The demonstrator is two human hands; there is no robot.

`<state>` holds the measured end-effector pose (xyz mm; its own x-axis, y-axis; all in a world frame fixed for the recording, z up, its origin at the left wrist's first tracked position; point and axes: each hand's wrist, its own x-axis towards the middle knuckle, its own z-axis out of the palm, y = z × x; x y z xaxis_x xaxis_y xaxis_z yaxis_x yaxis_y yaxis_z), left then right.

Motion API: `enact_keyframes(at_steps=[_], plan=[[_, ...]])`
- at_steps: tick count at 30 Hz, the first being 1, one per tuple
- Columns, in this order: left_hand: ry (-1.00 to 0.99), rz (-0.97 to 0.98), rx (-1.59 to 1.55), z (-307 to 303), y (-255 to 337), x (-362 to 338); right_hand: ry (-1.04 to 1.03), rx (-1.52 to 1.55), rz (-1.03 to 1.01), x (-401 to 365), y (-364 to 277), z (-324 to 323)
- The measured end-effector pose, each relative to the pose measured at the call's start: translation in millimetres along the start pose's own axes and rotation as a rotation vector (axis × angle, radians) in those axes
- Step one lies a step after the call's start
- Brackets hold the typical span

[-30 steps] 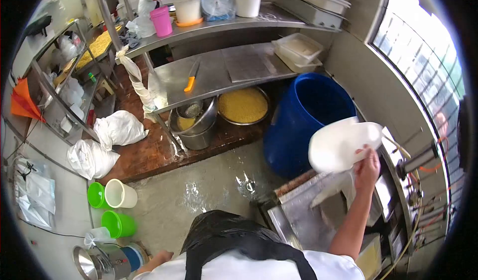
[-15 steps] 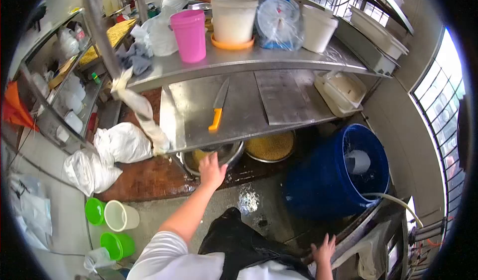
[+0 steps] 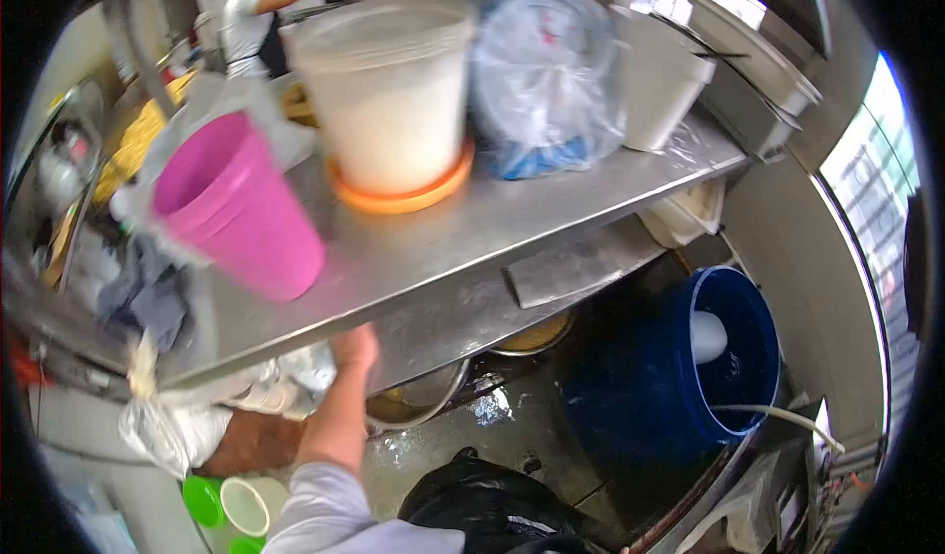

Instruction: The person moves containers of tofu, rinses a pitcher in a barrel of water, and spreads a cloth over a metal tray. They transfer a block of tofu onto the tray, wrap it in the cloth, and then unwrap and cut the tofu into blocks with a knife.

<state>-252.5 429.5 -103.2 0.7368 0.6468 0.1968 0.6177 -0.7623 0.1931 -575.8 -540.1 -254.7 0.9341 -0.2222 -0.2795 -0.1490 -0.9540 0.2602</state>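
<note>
My left hand (image 3: 355, 348) reaches forward under the front edge of the upper steel shelf (image 3: 443, 249). That edge hides its fingers, so I cannot see what they touch or hold. Pale, shiny plastic (image 3: 307, 367) shows just left of the hand. Above, on the shelf, a pink bucket (image 3: 241, 214) looks tilted in the view. Beside the bucket, a white lidded tub (image 3: 389, 101) stands on an orange dish (image 3: 404, 195). Below and right of my wrist is a metal basin (image 3: 448, 391) on the low level. My right hand is out of view.
A large blue barrel (image 3: 630, 367) with a hose (image 3: 787, 414) stands at right. A plastic-wrapped scale (image 3: 546, 71) and a white container (image 3: 661, 81) occupy the shelf. Green and cream buckets (image 3: 253, 506) stand lower left. Another person (image 3: 258, 22) works at the back.
My left hand has moved left and forward from above the basin to beneath the upper shelf. The view has shifted closer to the shelf; the knife and my right hand no longer show.
</note>
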Motion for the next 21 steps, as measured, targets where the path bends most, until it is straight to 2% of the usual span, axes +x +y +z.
enact_keyframes(at_steps=[1,2,4,6,7,8,9,10,11,12,14,16,17,19,21], plan=[[0.126,0.049,-0.098,44,-39,10,-0.126,0.129,0.304,5,-22,-29],[-0.062,-0.025,-0.093,54,-66,15,-0.121,0.285,0.543,-6,-66,-102],[-0.097,-0.079,-0.081,5,-54,9,-0.172,0.394,0.641,-1,-79,-113],[-0.262,-0.202,0.013,-9,-37,15,-0.254,0.575,0.729,2,-76,-120],[-0.319,-0.209,0.051,-24,5,17,-0.419,0.534,0.779,6,-101,-178],[-0.376,-0.214,0.089,-41,47,19,-0.439,0.507,0.755,4,-111,-193],[-0.31,-0.154,0.084,-29,75,16,-0.444,0.49,0.755,3,-110,-188],[-0.058,0.052,0.037,10,102,13,-0.443,0.481,0.754,4,-112,-190],[-0.112,0.166,-0.078,20,146,15,-0.427,0.502,0.741,-1,-111,-186],[-0.087,0.361,-0.233,41,185,18,-0.404,0.525,0.728,-2,-108,-181],[-0.246,0.58,-0.232,28,275,13,-0.42,0.518,0.711,-2,-108,-181],[-0.342,0.692,-0.134,40,332,9,-0.383,0.584,0.696,-6,-111,-187],[-0.44,0.689,-0.085,39,349,6,-0.378,0.575,0.7,-7,-113,-187],[-0.403,0.665,-0.086,33,360,-13,-0.392,0.514,0.635,-11,-117,-208],[-0.363,0.682,-0.062,31,351,-38,-0.325,0.477,0.619,-14,-115,-196]])
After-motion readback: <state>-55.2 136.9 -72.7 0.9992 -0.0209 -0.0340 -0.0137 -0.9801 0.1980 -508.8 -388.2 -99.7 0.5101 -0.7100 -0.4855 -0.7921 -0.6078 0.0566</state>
